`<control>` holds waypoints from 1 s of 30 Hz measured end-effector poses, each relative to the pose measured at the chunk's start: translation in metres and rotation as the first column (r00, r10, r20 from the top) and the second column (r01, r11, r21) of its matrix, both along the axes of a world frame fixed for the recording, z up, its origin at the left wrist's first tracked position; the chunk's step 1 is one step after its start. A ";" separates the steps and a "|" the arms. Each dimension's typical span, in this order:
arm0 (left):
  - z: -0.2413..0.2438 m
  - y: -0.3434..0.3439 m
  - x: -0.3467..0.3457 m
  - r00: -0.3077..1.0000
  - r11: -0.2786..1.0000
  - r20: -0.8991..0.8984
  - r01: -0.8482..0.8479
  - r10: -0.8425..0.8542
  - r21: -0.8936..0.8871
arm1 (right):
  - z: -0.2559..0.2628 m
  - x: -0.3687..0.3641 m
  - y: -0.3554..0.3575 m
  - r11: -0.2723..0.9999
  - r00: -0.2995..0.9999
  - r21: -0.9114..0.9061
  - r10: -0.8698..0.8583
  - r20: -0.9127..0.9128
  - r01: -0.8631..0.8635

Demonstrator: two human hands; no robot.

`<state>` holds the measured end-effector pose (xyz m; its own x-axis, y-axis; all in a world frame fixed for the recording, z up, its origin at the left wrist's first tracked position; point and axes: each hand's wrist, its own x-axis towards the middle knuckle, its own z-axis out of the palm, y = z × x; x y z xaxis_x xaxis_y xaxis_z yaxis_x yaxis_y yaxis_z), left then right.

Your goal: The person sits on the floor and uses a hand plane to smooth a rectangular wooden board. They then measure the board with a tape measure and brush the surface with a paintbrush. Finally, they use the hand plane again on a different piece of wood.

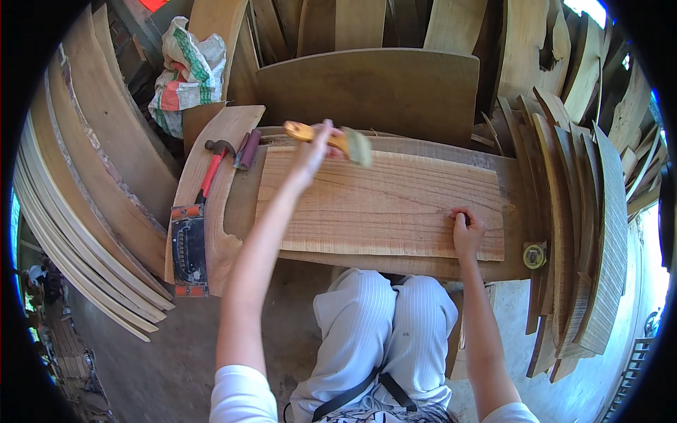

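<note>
A rough-sawn wooden board [370, 206] lies across a larger board on the bench before me. Over its far left part, my left hand [317, 145] grips a wide paintbrush [349, 144] by its wooden handle, with the pale bristles pointing right; whether they touch the board cannot be told. My right hand [467, 224] rests in a loose fist on the board near its right end; no object shows in it.
At left lie a claw hammer [212, 169], a rolled purple abrasive sheet [247, 150] and a hand sander [189, 248]. A tape measure [534, 255] sits at right beside stacked boards [571, 227]. More planks [79, 158] and a woven sack [185, 79] stand around.
</note>
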<state>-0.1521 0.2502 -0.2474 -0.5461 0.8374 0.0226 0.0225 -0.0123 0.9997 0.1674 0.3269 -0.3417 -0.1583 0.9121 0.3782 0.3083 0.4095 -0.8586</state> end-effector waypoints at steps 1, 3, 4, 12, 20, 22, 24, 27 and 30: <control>-0.012 0.007 0.015 0.994 0.998 0.095 0.064 -0.062 -0.017 | 0.001 0.001 0.000 1.000 1.000 -0.001 0.004 -0.003 -0.004; -0.032 0.012 0.028 0.992 0.996 0.100 0.079 -0.075 -0.037 | 0.004 -0.001 -0.002 1.000 1.000 -0.010 0.013 -0.016 -0.013; -0.039 0.013 0.032 0.998 0.996 0.035 0.059 -0.057 -0.066 | 0.003 0.000 -0.002 1.000 1.000 -0.010 0.008 -0.019 -0.008; 0.013 -0.076 -0.103 0.212 0.835 -0.977 -0.543 0.031 -0.092 | 0.004 -0.006 -0.005 1.000 0.999 0.012 -0.027 -0.021 0.027; 0.010 -0.027 0.000 0.915 0.998 -0.399 -0.055 0.061 0.026 | 0.007 -0.005 -0.005 0.999 0.999 0.027 -0.041 0.005 0.041; -0.002 -0.004 0.054 0.987 0.987 -0.006 0.161 -0.161 0.005 | 0.007 -0.003 -0.003 0.999 0.999 0.027 -0.034 0.017 0.033; -0.035 0.011 0.088 0.923 0.949 0.224 0.313 -0.313 0.039 | 0.006 -0.007 -0.004 0.999 0.999 0.031 -0.015 0.031 0.014; -0.060 0.017 0.116 0.949 0.967 0.214 0.249 -0.231 -0.060 | 0.003 -0.006 -0.003 0.999 1.000 0.038 -0.013 -0.026 0.014; -0.056 -0.007 0.078 0.982 0.978 0.038 0.189 -0.186 -0.086 | 0.005 -0.001 -0.003 0.999 0.999 0.036 -0.033 0.006 0.033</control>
<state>-0.0744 0.2431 -0.3037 -0.3782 0.9231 -0.0700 -0.0012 0.0751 0.9972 0.1664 0.3239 -0.3370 -0.1305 0.9026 0.4102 0.3277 0.4297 -0.8414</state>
